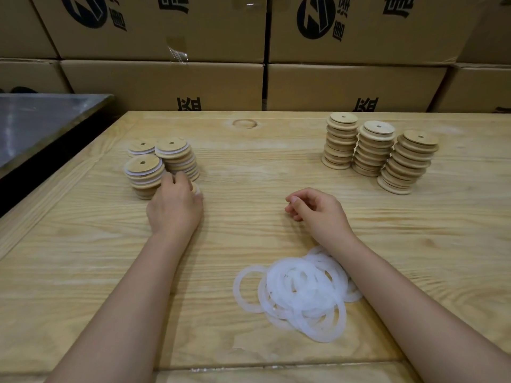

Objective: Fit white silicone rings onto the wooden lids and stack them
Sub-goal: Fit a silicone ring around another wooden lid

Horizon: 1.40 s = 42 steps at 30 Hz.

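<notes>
Left hand (175, 205) knuckles up, fingers curled round a ringed lid (196, 188); only a sliver of wood and white rim visible past the fingers. Fingertips right against the foot of 3 stacks of ringed lids (177, 158), far left on the wooden table (249, 167), each disc with a small centre hole and white showing under its edge.

Right hand (318, 211) resting near table centre, fingers loosely curled, holding nothing.

Just under the right forearm, toward the near edge: loose pile of white silicone rings (301, 291), overlapping, partly tucked beneath the arm.

Far right: 3 taller stacks of bare wooden lids (374, 149), leaning slightly, well apart from both hands.

Behind the table: wall of printed cardboard boxes (166, 78). Far left: grey metal surface (41, 120).
</notes>
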### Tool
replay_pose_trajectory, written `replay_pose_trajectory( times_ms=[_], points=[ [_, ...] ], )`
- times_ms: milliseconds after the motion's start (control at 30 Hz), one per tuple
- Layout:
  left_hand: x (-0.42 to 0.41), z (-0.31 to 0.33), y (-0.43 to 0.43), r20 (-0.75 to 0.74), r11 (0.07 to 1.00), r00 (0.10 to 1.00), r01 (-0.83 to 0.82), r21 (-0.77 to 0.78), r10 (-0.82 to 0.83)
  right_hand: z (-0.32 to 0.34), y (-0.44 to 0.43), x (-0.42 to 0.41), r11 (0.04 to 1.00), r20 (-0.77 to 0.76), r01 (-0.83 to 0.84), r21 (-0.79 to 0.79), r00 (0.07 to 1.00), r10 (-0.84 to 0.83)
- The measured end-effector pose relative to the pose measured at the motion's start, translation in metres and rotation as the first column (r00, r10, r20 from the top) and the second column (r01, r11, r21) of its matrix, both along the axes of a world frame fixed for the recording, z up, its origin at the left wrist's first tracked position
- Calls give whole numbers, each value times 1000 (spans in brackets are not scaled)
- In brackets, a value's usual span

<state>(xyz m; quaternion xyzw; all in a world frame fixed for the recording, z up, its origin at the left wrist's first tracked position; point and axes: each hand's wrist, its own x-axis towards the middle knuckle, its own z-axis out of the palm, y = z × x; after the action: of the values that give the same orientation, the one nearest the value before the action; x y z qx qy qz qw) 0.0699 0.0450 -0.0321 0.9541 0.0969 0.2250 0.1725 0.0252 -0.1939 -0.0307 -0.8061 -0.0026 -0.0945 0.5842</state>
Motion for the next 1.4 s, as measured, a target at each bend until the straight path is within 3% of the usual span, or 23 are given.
replay_pose_trajectory(
  times_ms=[200,300,367,433,533,633,733,833,1200,1333,1400],
  points=[
    [1,-2,3,25,1000,1000,-1,15,1,1,-11,5,999,14,47,-20,999,-46],
    [-3,0,-4,103,997,992,64,34,-67,7,-26,8,969,150,198,-145,973,-177],
    [-5,1,-11,130,976,967,212,56,-218,15,-40,8,901,311,381,-208,899,-309],
    [-8,0,-18,65,914,913,398,79,-403,21,-59,10,798,408,561,-219,796,-448],
    [-11,-1,-24,-15,836,843,536,119,-538,30,-86,15,611,374,761,-219,644,-668],
    [-9,-2,-25,-6,835,839,543,92,-545,38,-111,25,523,256,782,-340,612,-748],
    [-8,-3,-24,3,838,842,538,91,-540,46,-130,35,551,157,701,-452,671,-725],
    [-8,-4,-23,11,836,839,542,81,-545,52,-142,43,561,163,671,-484,699,-696],
    [-5,-5,-23,14,842,844,535,74,-537,59,-149,48,656,178,683,-323,724,-666],
    [-5,-5,-23,3,848,853,520,104,-523,60,-138,35,658,323,736,-157,668,-670],
    [-6,-5,-26,35,858,857,513,24,-513,62,-120,22,690,432,721,-73,646,-629]
  ],
)
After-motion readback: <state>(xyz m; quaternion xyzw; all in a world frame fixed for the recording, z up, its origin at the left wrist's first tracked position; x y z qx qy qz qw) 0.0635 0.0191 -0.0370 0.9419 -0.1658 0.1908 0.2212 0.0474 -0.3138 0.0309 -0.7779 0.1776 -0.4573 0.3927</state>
